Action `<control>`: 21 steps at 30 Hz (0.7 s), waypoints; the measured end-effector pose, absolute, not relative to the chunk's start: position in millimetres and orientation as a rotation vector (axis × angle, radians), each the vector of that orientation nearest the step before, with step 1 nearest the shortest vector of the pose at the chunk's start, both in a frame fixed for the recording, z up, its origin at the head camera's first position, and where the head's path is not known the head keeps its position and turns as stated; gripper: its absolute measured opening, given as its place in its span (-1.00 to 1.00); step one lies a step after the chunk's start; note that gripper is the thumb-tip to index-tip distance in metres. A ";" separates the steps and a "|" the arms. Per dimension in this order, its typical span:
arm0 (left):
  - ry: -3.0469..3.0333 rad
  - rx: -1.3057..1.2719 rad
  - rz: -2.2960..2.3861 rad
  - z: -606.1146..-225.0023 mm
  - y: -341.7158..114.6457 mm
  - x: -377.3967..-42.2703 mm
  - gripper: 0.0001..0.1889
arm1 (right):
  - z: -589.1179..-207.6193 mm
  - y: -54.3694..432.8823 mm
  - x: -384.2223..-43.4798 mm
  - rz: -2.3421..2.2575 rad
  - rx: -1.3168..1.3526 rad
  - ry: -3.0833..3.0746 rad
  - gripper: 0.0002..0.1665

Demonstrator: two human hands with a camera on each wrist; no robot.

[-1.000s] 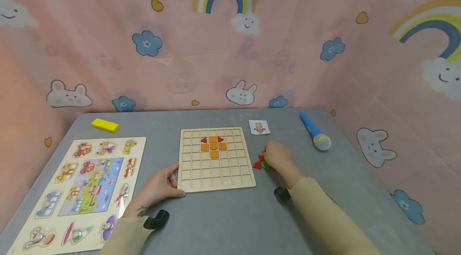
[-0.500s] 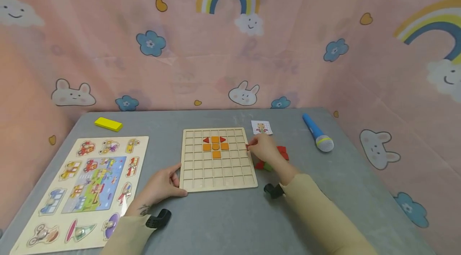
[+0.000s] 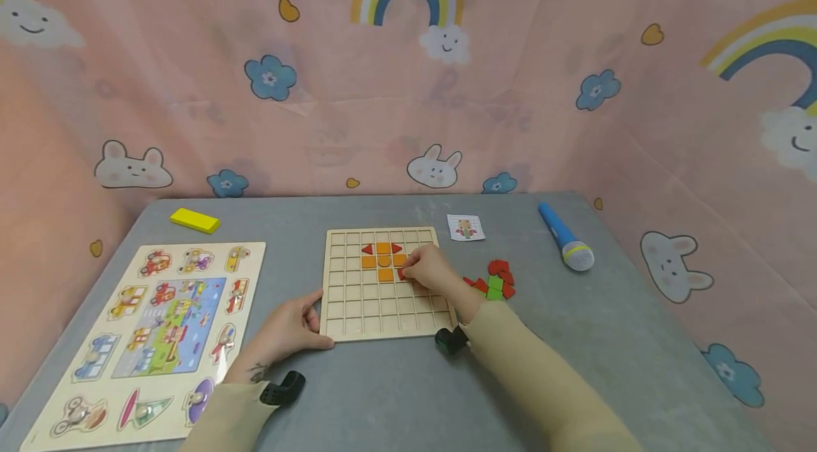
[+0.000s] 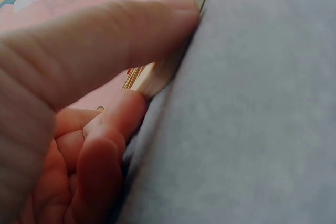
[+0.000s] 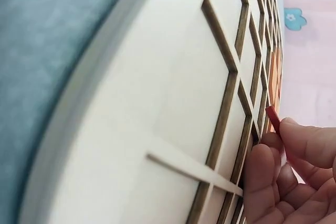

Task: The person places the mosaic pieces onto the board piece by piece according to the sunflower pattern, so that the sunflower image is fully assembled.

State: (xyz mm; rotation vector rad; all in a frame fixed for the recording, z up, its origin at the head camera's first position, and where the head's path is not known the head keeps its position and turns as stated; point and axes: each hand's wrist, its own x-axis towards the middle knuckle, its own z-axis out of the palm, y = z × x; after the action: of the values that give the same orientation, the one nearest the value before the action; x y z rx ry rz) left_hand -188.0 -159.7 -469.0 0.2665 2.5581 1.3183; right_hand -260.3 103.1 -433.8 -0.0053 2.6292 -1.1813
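A pale wooden grid board (image 3: pixel 357 310) lies on the table with orange square tiles, an orange round tile and two red triangle tiles (image 3: pixel 367 249) set in its upper cells. My left hand (image 3: pixel 290 328) grips its near left corner, thumb along the front edge (image 4: pixel 173 66) and the index finger at the left side. Over the board, my right hand (image 3: pixel 434 271) pinches a small red tile (image 5: pixel 273 119) between thumb and finger, just right of the lowest orange square (image 3: pixel 386 275). Fingers partly hide the red tile's outline.
Several loose red and green tiles (image 3: pixel 495 287) lie right of the board. Behind them is a small printed pattern card (image 3: pixel 466 228). A blue toy microphone (image 3: pixel 564 235) rests at the far right. A vehicle puzzle board (image 3: pixel 249 257) and a yellow block (image 3: pixel 194 220) are at the left.
My right hand has picked up a red tile from the loose pile and moved left with it, over the board's middle. My left hand stays at the board's corner.
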 end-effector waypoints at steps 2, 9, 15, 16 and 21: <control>2.556 0.270 1.321 -469.0 -159.6 -187.8 0.03 | -434.0 101.3 -260.8 -1.174 -0.013 2.637 -0.92; 2.549 0.274 1.331 -468.5 -159.4 -187.7 0.02 | -433.0 97.0 -262.3 -1.111 -0.011 2.676 -0.91; 2.557 0.270 1.317 -468.8 -159.5 -187.7 0.02 | -432.3 96.6 -262.7 -1.098 -0.031 2.687 -0.90; 2.559 0.273 1.316 -468.9 -159.5 -187.8 0.02 | -432.4 96.5 -262.8 -1.094 -0.037 2.693 -0.91; 2.564 0.286 1.318 -469.2 -159.8 -188.0 0.02 | -432.4 96.2 -263.7 -1.085 -0.044 2.698 -0.91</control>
State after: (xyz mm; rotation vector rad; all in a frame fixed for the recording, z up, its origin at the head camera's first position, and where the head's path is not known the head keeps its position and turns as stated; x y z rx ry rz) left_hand -188.0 -159.8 -469.2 0.2858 2.5643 1.3179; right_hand -263.7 96.2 -432.4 -0.0436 2.6982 -1.0849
